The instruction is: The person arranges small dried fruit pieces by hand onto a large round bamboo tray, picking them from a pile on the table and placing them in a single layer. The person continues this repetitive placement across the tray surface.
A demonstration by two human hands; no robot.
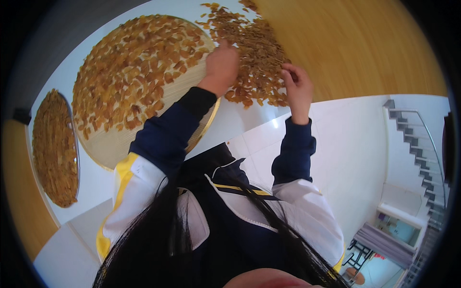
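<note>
A loose pile of thin, amber-brown dried slices (pixel 257 54) lies on the white tabletop (pixel 230 117). My left hand (pixel 222 66) reaches over the pile's left side, close to the round woven bamboo tray (pixel 180 93). Its fingertips are partly hidden, so a held piece cannot be made out. At the pile's right edge, my right hand (pixel 299 86) has its thumb and forefinger nearly together; whether a slice is between them is unclear. Similar slices (pixel 133 68) are spread over much of the bamboo tray, leaving its weave showing along the near right side.
A second tray (pixel 75 144), rimmed and covered with brown slices (pixel 54 151), sits at the far left. Wood-coloured surface (pixel 353 46) borders the pile on the right. Beyond the table edge are pale floor tiles (pixel 335 144) and a staircase (pixel 417 144).
</note>
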